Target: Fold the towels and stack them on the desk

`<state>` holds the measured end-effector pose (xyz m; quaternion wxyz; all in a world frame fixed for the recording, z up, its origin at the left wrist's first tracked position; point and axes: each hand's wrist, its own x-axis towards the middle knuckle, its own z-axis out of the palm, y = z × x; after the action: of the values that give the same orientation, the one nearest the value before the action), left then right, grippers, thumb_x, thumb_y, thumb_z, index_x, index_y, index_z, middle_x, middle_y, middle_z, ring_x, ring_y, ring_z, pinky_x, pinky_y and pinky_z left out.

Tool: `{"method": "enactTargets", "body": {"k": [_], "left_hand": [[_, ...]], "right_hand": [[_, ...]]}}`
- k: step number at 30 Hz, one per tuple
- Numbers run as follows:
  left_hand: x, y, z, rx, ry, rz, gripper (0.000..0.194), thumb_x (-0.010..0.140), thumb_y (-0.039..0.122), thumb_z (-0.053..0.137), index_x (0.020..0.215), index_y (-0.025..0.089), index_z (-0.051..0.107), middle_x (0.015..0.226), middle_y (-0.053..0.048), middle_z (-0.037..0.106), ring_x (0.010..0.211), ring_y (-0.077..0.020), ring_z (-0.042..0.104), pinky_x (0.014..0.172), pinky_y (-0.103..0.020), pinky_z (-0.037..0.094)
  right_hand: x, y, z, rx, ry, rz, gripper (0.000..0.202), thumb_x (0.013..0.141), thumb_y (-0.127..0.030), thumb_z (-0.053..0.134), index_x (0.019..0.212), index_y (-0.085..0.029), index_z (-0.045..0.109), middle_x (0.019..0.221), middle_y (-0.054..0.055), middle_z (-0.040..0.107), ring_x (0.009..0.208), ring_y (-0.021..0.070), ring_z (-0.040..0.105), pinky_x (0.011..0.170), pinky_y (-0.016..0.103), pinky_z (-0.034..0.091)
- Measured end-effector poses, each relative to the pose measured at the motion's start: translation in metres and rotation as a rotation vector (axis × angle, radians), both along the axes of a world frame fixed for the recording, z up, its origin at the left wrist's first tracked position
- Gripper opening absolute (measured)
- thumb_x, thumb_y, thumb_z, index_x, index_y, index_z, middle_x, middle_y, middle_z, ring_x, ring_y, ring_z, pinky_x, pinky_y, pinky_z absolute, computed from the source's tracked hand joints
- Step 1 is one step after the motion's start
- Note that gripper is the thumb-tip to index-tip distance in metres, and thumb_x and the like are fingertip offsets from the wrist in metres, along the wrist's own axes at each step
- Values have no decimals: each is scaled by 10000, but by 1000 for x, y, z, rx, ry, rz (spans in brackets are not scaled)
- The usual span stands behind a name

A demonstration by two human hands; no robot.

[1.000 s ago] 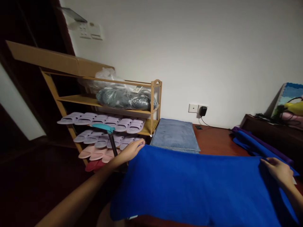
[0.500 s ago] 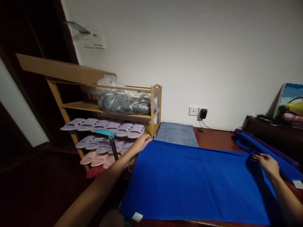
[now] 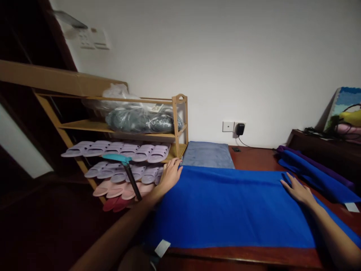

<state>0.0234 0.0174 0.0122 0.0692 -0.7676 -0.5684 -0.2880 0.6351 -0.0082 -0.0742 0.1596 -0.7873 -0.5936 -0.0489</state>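
Touching blue cloth (image 3: 231, 210), left hand (image 3: 170, 175) flattened at a far corner, right hand (image 3: 299, 191) loosely splayed, neither gripping

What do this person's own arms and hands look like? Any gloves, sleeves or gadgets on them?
Both the left hand and the right hand are ordinary five-fingered human hands, without gloves. The left forearm and right forearm are bare too: no sleeve, watch, bracelet or cable shows.
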Motion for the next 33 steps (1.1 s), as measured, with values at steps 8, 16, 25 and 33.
{"method": "enactTargets", "body": {"k": [8, 16, 25, 33], "left_hand": [[-8, -115, -20, -273, 195, -384, 667, 935, 484, 426, 1496, 289, 123, 1525, -89, 244, 1388, -292, 237, 1098, -511, 210], [-18, -125, -12, -296, 235, -435, 603, 932, 484, 443, 1471, 332, 218, 1514, -70, 266, 1379, -294, 260, 1095, -545, 198], [-25, -148, -9, -208, 181, -346, 612, 943, 442, 437, 1484, 302, 188, 1532, -68, 216, 1389, -287, 234, 1097, -505, 253], [-34, -156, -7, -351, 214, -397, 576, 941, 441, 438, 1466, 328, 231, 1533, -34, 200, 1390, -296, 215, 1084, -488, 286]], "right_hand": [[-3, -20, 7, -141, 12, -6, 756, 844, -702, 195, 1459, -271, 284, 1542, 102, 129, 1394, 296, 199, 1075, 569, 226], [-3, -29, 10, -206, -16, -29, 737, 857, -666, 195, 1440, -236, 328, 1515, 121, 236, 1400, 261, 193, 1085, 552, 213], [-128, -101, 53, -68, -6, 238, 668, 899, -633, 189, 1483, -309, 179, 1553, 51, 91, 1421, 234, 104, 1108, 520, 190], [-219, -174, 53, -220, -8, 553, 640, 892, -626, 289, 1467, -392, 130, 1545, -17, 80, 1415, 226, 87, 1132, 489, 159]]}}
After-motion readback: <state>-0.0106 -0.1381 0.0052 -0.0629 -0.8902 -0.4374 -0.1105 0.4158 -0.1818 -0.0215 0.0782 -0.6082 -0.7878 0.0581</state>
